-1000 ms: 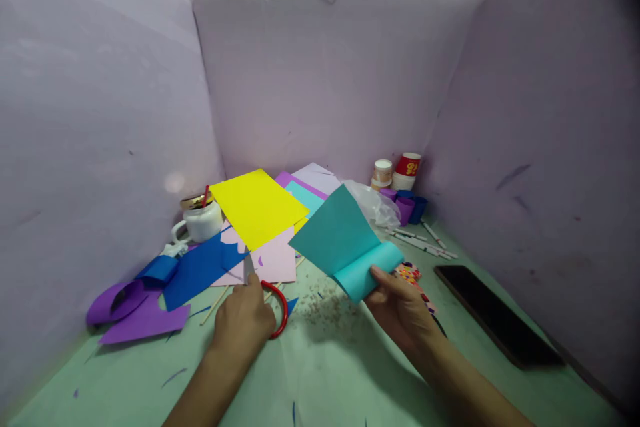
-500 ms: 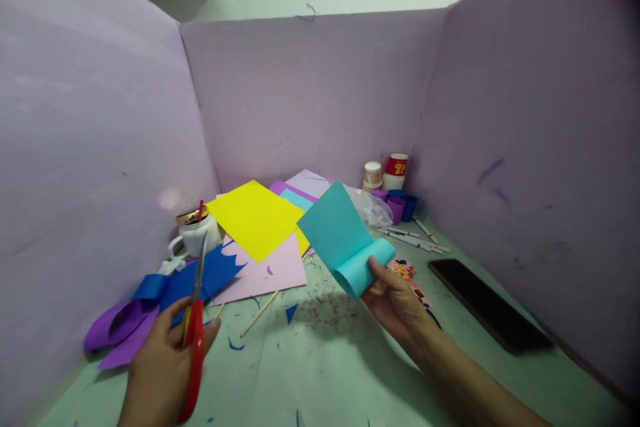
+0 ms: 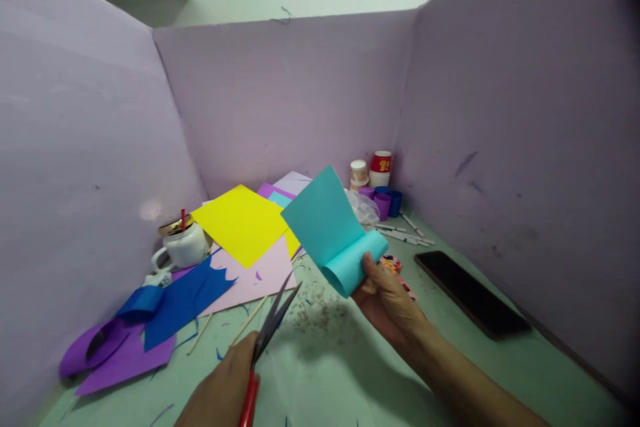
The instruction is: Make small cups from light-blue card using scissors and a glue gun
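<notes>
My left hand (image 3: pixel 225 383) is closed around the red handles of a pair of scissors (image 3: pixel 273 323). Their blades point away from me, slightly parted, below and left of a turquoise sheet of paper (image 3: pixel 325 213) and apart from it. The sheet's lower end is curled into a roll. My right hand (image 3: pixel 377 290) grips that rolled end, thumb on top, holding the paper above the table. Left of the scissors lie a blue paper piece with a jagged edge (image 3: pixel 185 300) and curled purple paper (image 3: pixel 120 360).
Yellow (image 3: pixel 243 220) and pale pink (image 3: pixel 270 273) sheets lie ahead. A white mug (image 3: pixel 185 247) stands at the left, a phone (image 3: pixel 470 293) at the right. Several white pens (image 3: pixel 405 235), small purple and blue cups (image 3: pixel 383 207) and a plastic bag (image 3: pixel 363 207) sit behind. Lilac walls (image 3: pixel 290 93) enclose the table.
My left hand has brought the scissors right and lower, turning them from upright to pointing forward, blades now slightly apart. My right hand still holds the turquoise paper. The view has shifted slightly.
</notes>
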Demonstrator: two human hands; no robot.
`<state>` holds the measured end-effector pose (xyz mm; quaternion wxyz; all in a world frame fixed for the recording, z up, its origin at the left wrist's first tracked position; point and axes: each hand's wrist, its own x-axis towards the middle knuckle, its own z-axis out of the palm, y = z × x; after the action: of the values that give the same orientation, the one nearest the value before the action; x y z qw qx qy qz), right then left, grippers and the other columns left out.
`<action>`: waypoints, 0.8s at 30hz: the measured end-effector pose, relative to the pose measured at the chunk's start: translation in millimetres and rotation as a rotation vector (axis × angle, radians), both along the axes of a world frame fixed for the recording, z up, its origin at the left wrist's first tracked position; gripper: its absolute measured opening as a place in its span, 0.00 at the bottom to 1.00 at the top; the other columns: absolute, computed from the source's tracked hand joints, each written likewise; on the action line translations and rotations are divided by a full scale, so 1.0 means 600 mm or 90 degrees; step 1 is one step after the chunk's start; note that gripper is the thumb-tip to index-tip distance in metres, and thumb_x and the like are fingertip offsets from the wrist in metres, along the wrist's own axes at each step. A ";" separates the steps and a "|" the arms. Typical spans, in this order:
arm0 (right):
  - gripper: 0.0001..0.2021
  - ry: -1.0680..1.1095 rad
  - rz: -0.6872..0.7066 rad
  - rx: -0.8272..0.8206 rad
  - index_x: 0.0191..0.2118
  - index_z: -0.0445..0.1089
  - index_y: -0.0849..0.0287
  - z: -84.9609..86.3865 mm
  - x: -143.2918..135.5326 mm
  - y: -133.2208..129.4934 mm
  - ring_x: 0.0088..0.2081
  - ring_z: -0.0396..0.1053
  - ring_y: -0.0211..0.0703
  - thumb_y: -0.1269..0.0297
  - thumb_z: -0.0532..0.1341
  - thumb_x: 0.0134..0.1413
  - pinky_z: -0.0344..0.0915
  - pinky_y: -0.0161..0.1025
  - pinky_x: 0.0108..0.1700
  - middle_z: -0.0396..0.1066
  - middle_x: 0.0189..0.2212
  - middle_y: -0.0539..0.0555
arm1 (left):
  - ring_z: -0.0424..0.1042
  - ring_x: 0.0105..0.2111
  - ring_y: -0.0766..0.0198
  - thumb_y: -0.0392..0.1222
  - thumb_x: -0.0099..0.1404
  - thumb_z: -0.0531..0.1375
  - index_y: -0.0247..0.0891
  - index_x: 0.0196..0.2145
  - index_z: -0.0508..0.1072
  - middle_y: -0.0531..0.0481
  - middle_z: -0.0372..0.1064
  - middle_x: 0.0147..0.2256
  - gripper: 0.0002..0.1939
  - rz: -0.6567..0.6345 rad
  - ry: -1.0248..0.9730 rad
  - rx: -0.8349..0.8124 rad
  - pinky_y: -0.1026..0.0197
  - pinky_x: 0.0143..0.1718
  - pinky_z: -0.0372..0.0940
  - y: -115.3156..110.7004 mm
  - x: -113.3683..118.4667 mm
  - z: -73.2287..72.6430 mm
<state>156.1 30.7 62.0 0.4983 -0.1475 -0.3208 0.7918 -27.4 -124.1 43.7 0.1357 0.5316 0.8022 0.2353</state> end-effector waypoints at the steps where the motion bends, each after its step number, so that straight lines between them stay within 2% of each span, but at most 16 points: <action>1: 0.35 0.004 -0.001 0.005 0.57 0.60 0.54 0.001 0.000 -0.002 0.52 0.67 0.53 0.59 0.70 0.42 0.62 0.52 0.54 0.73 0.47 0.56 | 0.74 0.39 0.51 0.38 0.56 0.49 0.45 0.50 0.69 0.43 0.72 0.47 0.24 -0.012 -0.006 -0.006 0.55 0.38 0.67 0.004 0.005 0.004; 6: 0.35 -0.013 -0.003 0.029 0.55 0.62 0.57 0.004 -0.005 -0.018 0.49 0.69 0.54 0.59 0.72 0.38 0.63 0.50 0.53 0.75 0.44 0.58 | 0.74 0.38 0.51 0.38 0.55 0.51 0.48 0.49 0.70 0.46 0.74 0.42 0.24 -0.023 -0.007 -0.010 0.55 0.36 0.67 0.021 0.028 0.020; 12: 0.35 -0.064 0.002 0.040 0.51 0.66 0.58 -0.002 -0.008 -0.031 0.45 0.72 0.54 0.58 0.74 0.33 0.66 0.50 0.49 0.75 0.42 0.59 | 0.74 0.39 0.53 0.35 0.54 0.51 0.44 0.48 0.71 0.44 0.74 0.44 0.24 -0.022 -0.011 -0.024 0.58 0.38 0.66 0.041 0.033 0.011; 16: 0.31 -0.095 0.001 0.046 0.46 0.69 0.59 -0.011 -0.007 -0.032 0.43 0.72 0.54 0.56 0.74 0.31 0.69 0.49 0.45 0.75 0.40 0.60 | 0.74 0.41 0.53 0.37 0.56 0.50 0.43 0.46 0.72 0.44 0.74 0.42 0.21 -0.017 -0.028 -0.005 0.57 0.40 0.66 0.045 0.034 0.007; 21: 0.28 -0.137 0.001 0.071 0.41 0.70 0.60 -0.021 -0.005 -0.030 0.36 0.73 0.51 0.54 0.74 0.31 0.70 0.46 0.39 0.76 0.36 0.59 | 0.73 0.41 0.51 0.41 0.54 0.54 0.44 0.46 0.72 0.44 0.74 0.42 0.21 -0.018 -0.036 0.010 0.55 0.41 0.66 0.044 0.042 0.018; 24: 0.28 -0.145 0.003 0.073 0.41 0.70 0.60 -0.022 -0.006 -0.030 0.36 0.73 0.51 0.53 0.74 0.30 0.70 0.46 0.38 0.76 0.35 0.59 | 0.73 0.41 0.50 0.42 0.55 0.54 0.45 0.44 0.73 0.44 0.74 0.42 0.19 -0.009 -0.037 0.018 0.56 0.41 0.65 0.041 0.045 0.022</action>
<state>152.7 13.0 48.7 0.4643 -0.2069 -0.4208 0.7514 -0.6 -99.3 57.2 0.1534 0.5321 0.7907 0.2610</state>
